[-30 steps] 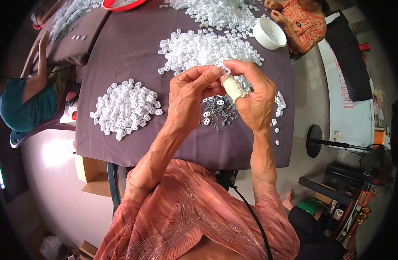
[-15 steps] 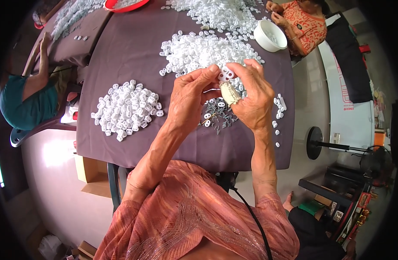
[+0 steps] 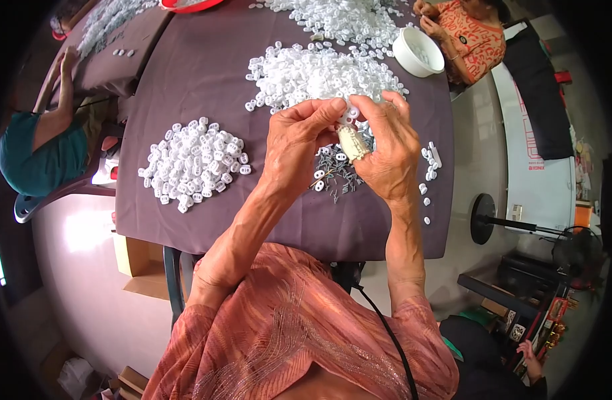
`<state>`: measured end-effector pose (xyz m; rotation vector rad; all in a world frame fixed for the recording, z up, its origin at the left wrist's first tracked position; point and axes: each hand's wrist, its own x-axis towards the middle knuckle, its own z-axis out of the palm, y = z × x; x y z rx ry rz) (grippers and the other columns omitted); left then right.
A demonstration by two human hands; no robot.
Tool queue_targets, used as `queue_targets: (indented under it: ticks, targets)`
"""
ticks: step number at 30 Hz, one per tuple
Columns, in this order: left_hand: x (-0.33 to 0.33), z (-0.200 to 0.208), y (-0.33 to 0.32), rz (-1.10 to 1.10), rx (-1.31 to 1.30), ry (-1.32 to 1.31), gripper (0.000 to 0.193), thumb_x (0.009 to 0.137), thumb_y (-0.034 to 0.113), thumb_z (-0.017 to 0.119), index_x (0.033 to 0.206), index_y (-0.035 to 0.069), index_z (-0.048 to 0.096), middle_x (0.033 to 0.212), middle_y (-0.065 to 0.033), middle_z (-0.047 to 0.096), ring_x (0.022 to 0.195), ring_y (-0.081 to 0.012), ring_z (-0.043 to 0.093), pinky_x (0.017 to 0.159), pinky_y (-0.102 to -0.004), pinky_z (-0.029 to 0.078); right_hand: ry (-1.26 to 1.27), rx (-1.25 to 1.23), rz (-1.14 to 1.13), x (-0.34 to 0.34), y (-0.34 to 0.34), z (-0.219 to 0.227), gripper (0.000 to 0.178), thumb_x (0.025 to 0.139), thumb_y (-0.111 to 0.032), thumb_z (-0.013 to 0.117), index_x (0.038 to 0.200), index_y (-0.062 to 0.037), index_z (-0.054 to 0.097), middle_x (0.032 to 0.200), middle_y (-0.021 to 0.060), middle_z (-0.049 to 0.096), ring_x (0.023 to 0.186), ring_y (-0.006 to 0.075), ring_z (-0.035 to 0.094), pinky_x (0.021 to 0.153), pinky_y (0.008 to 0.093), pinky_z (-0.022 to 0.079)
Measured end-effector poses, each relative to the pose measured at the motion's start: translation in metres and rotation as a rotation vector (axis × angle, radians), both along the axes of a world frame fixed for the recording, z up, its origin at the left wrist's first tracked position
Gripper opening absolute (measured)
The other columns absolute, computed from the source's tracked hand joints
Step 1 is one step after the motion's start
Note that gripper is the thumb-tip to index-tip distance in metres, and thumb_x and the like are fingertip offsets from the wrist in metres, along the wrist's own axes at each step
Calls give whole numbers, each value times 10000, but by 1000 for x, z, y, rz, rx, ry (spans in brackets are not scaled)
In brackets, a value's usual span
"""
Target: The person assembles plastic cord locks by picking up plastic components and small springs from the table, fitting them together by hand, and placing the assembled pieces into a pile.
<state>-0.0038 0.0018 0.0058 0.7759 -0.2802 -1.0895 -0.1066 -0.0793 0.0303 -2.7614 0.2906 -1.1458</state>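
The dark cloth-covered table (image 3: 206, 73) spreads wide beneath the grip, and beyond the fingers lies the big heap of white plastic pieces (image 3: 319, 73), with a smaller sorted pile (image 3: 194, 163) off to the left of the grip. Just under the hands sits a scatter of small grey metal pins (image 3: 336, 175). Now the hands: the left hand (image 3: 294, 143) and right hand (image 3: 386, 143) meet fingertip to fingertip, both pinching one small white piece (image 3: 349, 117) held up above the pins. The right thumb wears a pale wrapping (image 3: 351, 142). It looks like the fitting step, a piece being worked between both grips. Next probably calls for steady pressure and careful alignment.
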Motion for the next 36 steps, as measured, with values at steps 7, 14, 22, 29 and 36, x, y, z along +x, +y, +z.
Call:
queue_targets:
  ticks: [7, 14, 22, 29, 36]
  targets:
    - [-3, -2, 0, 26, 15, -4, 226, 772, 184, 647, 828, -31, 606, 735, -52, 593, 639, -103, 546, 604, -225, 452, 24, -36, -34, 0, 1, -1, 367, 628, -21, 657, 971, -10, 526, 640, 28, 503, 627, 162, 527, 813, 400, 395]
    - [-3, 0, 1, 34, 39, 19, 216, 770, 163, 645, 839, -38, 609, 744, -55, 592, 644, -101, 554, 595, -223, 464, 35, -30, -30, 1, 0, 4, 390, 584, -5, 677, 957, -21, 564, 693, 71, 542, 627, 212, 541, 791, 403, 434]
    - [-5, -4, 0, 56, 20, -12, 216, 769, 171, 648, 837, -32, 615, 736, -51, 586, 635, -96, 554, 598, -224, 478, 51, -22, 2, 0, -4, 6, 321, 604, -20, 687, 910, -8, 587, 738, 78, 581, 666, 210, 569, 784, 401, 445]
    - [-4, -4, -1, 14, 3, 96, 211, 776, 173, 639, 825, -30, 611, 739, -49, 580, 636, -107, 562, 607, -235, 483, 55, -15, -19, -2, -2, 7, 322, 604, -20, 687, 909, -6, 588, 748, 85, 589, 675, 214, 574, 781, 399, 446]
    - [-5, -3, -1, 21, 14, 27, 197, 774, 163, 638, 814, -29, 613, 734, -54, 580, 640, -112, 563, 609, -240, 485, 77, -5, -13, -2, -4, 8, 331, 606, -30, 686, 921, -9, 583, 747, 84, 589, 677, 219, 573, 772, 398, 446]
